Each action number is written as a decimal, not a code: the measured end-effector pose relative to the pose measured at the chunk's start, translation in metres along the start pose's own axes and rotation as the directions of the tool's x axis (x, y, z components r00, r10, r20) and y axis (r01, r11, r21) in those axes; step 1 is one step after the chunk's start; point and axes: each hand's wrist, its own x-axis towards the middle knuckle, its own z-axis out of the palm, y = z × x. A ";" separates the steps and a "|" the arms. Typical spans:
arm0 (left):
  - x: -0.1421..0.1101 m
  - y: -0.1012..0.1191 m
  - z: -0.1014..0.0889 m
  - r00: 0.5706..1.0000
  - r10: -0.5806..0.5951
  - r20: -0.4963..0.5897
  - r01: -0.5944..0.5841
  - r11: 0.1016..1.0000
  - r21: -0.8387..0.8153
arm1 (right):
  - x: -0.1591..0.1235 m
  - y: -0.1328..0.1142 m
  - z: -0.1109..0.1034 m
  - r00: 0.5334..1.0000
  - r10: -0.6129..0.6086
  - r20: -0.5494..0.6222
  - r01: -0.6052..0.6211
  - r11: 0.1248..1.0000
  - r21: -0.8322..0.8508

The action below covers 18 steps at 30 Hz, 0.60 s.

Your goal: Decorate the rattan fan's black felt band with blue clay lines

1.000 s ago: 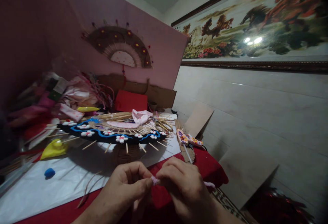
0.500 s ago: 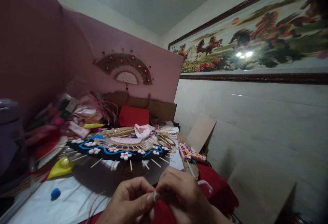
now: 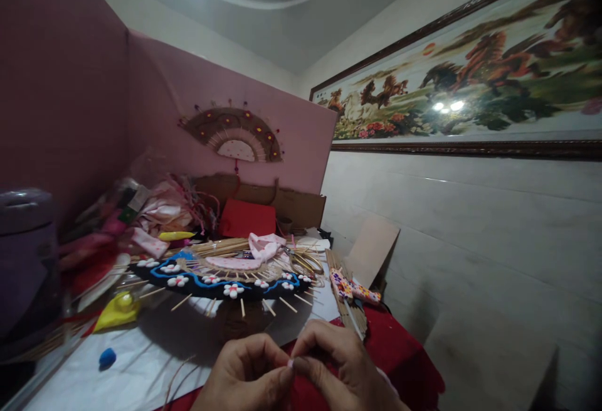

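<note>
My left hand (image 3: 247, 378) and my right hand (image 3: 341, 370) meet at the bottom edge of the view, fingertips pinched together on a small pale pink fuzzy piece (image 3: 290, 363). Most of that piece is hidden between the fingers. Just beyond the hands lies a black fan-shaped craft (image 3: 221, 279) with blue trim, white flowers and wooden sticks poking out, resting on a white sheet (image 3: 84, 379) over a red cloth (image 3: 399, 348).
A brown fan (image 3: 232, 135) hangs on the pink wall. Piled fabrics (image 3: 141, 216), a red box (image 3: 248, 218), a yellow piece (image 3: 115, 310), a blue pompom (image 3: 107, 357) and a patterned stick bundle (image 3: 350, 290) crowd the table. A purple container (image 3: 23, 254) stands far left.
The view has tilted upward, so my hands sit lower in the picture. Both hands stay pinched together; less of the pink piece shows than a second ago.
</note>
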 end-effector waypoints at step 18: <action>0.002 0.000 -0.003 0.999 0.027 0.033 -0.022 0.991 -0.128 | -0.009 0.003 0.025 0.954 0.245 -0.174 -0.169 0.916 0.364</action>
